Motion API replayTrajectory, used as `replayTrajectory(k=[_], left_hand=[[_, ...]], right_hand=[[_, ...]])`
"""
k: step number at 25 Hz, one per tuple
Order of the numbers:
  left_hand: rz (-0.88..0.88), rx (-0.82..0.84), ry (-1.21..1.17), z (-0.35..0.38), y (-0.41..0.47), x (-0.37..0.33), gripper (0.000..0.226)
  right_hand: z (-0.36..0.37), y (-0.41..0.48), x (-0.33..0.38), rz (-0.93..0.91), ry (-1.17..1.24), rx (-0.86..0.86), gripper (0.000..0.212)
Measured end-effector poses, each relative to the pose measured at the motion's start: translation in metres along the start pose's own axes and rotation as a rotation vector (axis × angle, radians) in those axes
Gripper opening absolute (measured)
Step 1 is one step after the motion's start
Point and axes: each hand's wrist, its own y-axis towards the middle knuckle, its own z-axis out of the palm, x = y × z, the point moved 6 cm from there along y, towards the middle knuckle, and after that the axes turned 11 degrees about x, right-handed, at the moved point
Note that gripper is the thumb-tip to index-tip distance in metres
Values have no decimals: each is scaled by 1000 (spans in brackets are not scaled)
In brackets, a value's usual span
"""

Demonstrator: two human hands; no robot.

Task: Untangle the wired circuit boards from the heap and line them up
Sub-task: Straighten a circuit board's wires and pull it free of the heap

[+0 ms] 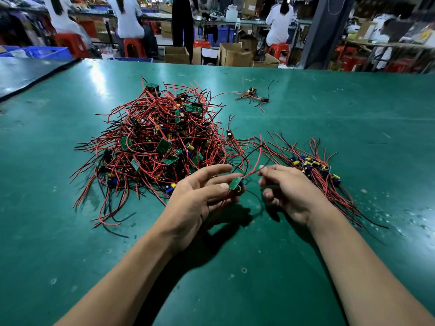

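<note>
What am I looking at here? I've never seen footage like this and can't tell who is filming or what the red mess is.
There is no machine: a person wears a camera on the head, so you look down along their bare arms. On the green table lies a big heap of small circuit boards tangled in red and black wires. To the right, a row of sorted boards is laid out, and a few loose ones sit farther back. The left hand pinches one circuit board; the right hand grips its wires. Other workers sit behind.
</note>
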Motion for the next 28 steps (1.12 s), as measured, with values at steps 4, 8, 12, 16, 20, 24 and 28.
replayTrajectory(k=[4, 8, 12, 16, 20, 24, 28], left_hand=[[125, -85, 219, 2, -1, -6, 37], [206, -126, 554, 8, -6, -13, 23], [243, -182, 838, 8, -5, -14, 24], [167, -145, 1182, 7, 1, -2, 36], [165, -22, 1502, 14, 3, 7, 40], [165, -118, 1524, 10, 0, 1, 38], [162, -139, 1486, 8, -3, 0, 22]], right_hand=[[26, -21, 1, 114, 4, 494, 18], [41, -20, -2, 60, 50, 498, 47], [41, -15, 5, -41, 78, 373, 34], [22, -13, 26, -235, 58, 267, 27], [-28, -18, 48, -497, -251, -253, 21], [-47, -17, 37, -284, -968, -548, 37], [-38, -14, 28, -144, -1245, -543, 53]])
